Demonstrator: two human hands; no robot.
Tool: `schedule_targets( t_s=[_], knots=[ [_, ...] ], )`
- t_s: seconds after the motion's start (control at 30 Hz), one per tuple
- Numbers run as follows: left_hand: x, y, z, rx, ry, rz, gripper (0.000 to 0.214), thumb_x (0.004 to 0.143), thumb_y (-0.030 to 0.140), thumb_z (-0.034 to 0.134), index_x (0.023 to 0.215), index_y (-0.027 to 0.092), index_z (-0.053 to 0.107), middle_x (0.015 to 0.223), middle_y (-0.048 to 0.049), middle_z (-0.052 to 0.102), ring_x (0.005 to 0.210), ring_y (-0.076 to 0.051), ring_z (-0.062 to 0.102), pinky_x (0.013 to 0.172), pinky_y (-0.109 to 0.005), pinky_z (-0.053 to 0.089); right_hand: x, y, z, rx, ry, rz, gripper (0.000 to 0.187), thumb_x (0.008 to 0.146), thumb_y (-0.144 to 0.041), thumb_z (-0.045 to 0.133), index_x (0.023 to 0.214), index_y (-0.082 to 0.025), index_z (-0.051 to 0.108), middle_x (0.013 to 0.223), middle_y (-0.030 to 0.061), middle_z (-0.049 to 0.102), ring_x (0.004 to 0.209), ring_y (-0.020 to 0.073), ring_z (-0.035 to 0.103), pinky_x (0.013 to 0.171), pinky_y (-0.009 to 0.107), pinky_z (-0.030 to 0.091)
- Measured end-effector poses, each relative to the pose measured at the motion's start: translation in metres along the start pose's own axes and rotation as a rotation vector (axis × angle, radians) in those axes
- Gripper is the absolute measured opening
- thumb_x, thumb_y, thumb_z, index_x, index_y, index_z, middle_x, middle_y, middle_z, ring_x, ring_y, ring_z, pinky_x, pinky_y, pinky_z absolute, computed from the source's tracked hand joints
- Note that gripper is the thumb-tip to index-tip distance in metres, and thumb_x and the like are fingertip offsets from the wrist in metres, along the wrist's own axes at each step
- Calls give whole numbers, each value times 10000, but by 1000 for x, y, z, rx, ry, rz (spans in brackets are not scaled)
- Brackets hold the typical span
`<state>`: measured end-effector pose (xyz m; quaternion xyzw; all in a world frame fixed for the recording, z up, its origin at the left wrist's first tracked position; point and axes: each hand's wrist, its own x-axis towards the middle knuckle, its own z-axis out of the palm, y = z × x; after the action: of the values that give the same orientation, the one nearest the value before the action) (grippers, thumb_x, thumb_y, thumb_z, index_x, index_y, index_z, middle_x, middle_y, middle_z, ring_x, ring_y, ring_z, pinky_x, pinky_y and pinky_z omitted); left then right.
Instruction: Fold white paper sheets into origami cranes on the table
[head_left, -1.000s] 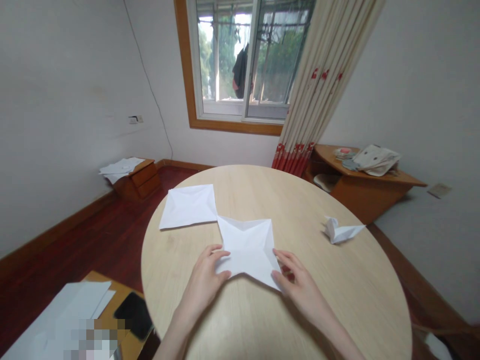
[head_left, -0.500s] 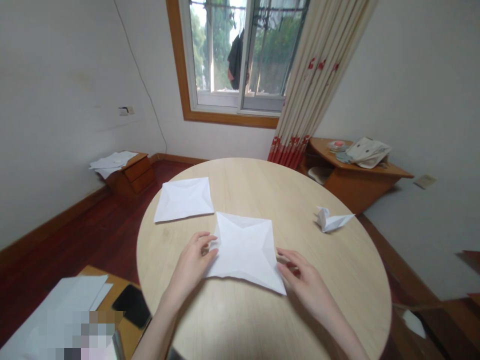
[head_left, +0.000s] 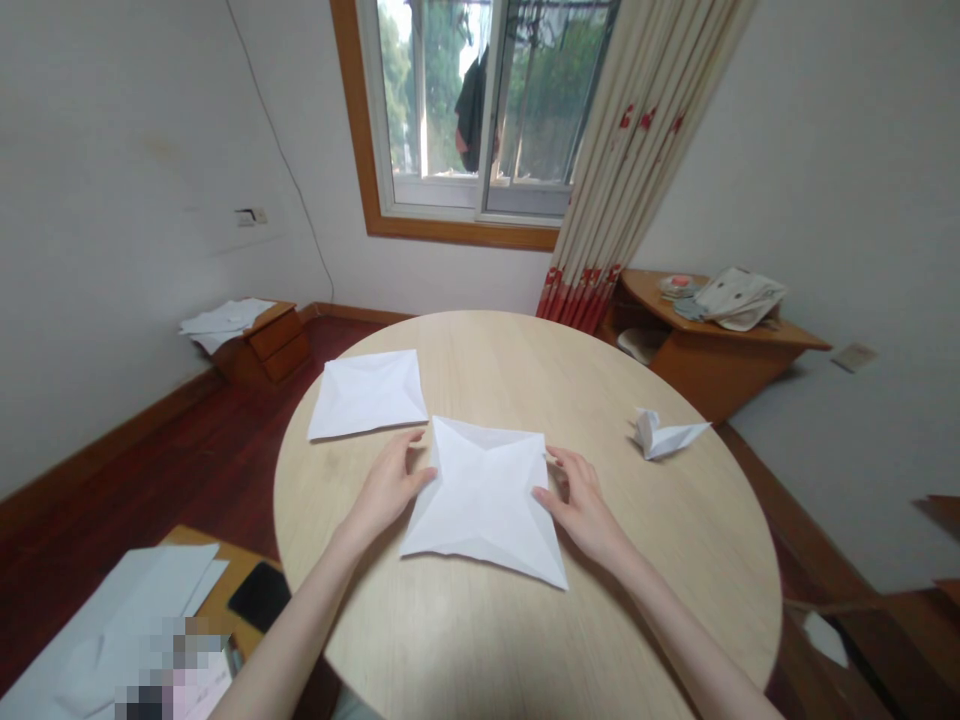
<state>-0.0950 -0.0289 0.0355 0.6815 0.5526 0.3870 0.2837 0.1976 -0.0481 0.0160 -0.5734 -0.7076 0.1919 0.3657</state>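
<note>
A creased square of white paper (head_left: 484,500) lies on the round wooden table (head_left: 675,560), its sides bowed inward like a star. My left hand (head_left: 391,487) pinches its left edge near the middle. On the opposite side, my right hand (head_left: 579,505) pinches the right edge. A second creased white sheet (head_left: 367,393) lies flat at the table's far left. A small folded paper bird (head_left: 661,435) sits at the far right.
Loose white sheets (head_left: 127,625) and a black phone (head_left: 259,596) lie on a low surface at the lower left. A small wooden cabinet (head_left: 268,340) stands by the left wall. A corner desk (head_left: 720,345) with a bag is beside the curtain (head_left: 637,150).
Both hands have slid from the paper's near corners up to the middle of its left and right edges. The view has tilted down slightly.
</note>
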Motion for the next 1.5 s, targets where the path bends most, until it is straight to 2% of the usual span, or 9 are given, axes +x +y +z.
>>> schedule_targets(
  t_s=[0.07, 0.13, 0.3, 0.53, 0.67, 0.77, 1.0, 1.27, 1.5],
  knots=[
    [-4, 2, -4, 63, -3, 203, 419, 806, 201, 588, 1219, 205, 523, 1312, -101, 498, 1245, -251, 441, 1057, -438, 339, -3, -2, -1, -55, 33, -111, 426, 848, -372, 510, 1245, -218, 481, 1293, 130, 455, 1237, 284, 409, 1029, 502, 357],
    [-8, 5, -8, 84, -124, 321, 320, 876, 193, 506, 1189, 228, 558, 1291, -78, 526, 1233, -225, 455, 1062, -425, 343, -6, -4, -4, -94, -8, -218, 328, 895, -322, 464, 1208, -246, 529, 1288, 108, 488, 1228, 260, 434, 1025, 483, 369],
    [-23, 9, -17, 173, -384, 273, 284, 934, 331, 482, 1177, 246, 601, 1291, -58, 557, 1195, -211, 505, 1049, -376, 371, -17, -8, -14, -173, -232, -387, 292, 952, -265, 405, 1157, -275, 613, 1213, 61, 627, 1139, 228, 548, 975, 470, 403],
    [-41, 20, -14, 339, -527, 46, 686, 807, 597, 578, 1360, 208, 459, 1491, -107, 339, 1366, -275, 314, 1131, -442, 222, -31, -8, -24, -229, -440, -238, 400, 956, -398, 418, 1344, -319, 475, 1370, 40, 521, 1260, 233, 475, 1062, 513, 314],
    [-46, 24, -9, 431, -644, 58, 1089, 597, 713, 683, 1457, 181, 280, 1543, -167, 138, 1424, -324, 105, 1136, -540, 23, -38, -7, -26, -234, -546, -137, 584, 908, -523, 459, 1434, -312, 316, 1481, 45, 360, 1371, 250, 311, 1123, 522, 195],
    [-47, 24, -7, 492, -708, 81, 1174, 557, 695, 713, 1479, 178, 202, 1543, -194, 50, 1426, -339, 27, 1104, -589, -44, -41, -9, -25, -269, -610, -113, 790, 821, -614, 536, 1467, -289, 220, 1536, 52, 223, 1415, 268, 187, 1151, 510, 104],
    [-44, 24, -10, 524, -687, 77, 1011, 639, 486, 749, 1468, 212, 240, 1546, -165, 109, 1429, -307, 84, 1113, -575, -31, -42, -26, -26, -358, -758, -54, 1134, 628, -685, 677, 1485, -206, 112, 1554, 101, 27, 1435, 265, 7, 1159, 486, -22],
    [-38, 29, -16, 472, -646, 119, 794, 687, 342, 676, 1409, 189, 384, 1510, -170, 262, 1400, -314, 224, 1123, -565, 79, -34, -28, -33, -311, -787, -103, 1031, 697, -400, 745, 1488, -218, 109, 1539, 137, 62, 1427, 284, 59, 1149, 547, 17],
    [-36, 37, -19, 400, -609, 143, 662, 684, 266, 609, 1332, 202, 496, 1446, -115, 413, 1323, -331, 380, 1101, -471, 268, -27, -22, -43, -207, -782, -126, 966, 674, -373, 776, 1465, -266, 231, 1520, 124, 194, 1402, 324, 175, 1140, 582, 96]
  ],
)
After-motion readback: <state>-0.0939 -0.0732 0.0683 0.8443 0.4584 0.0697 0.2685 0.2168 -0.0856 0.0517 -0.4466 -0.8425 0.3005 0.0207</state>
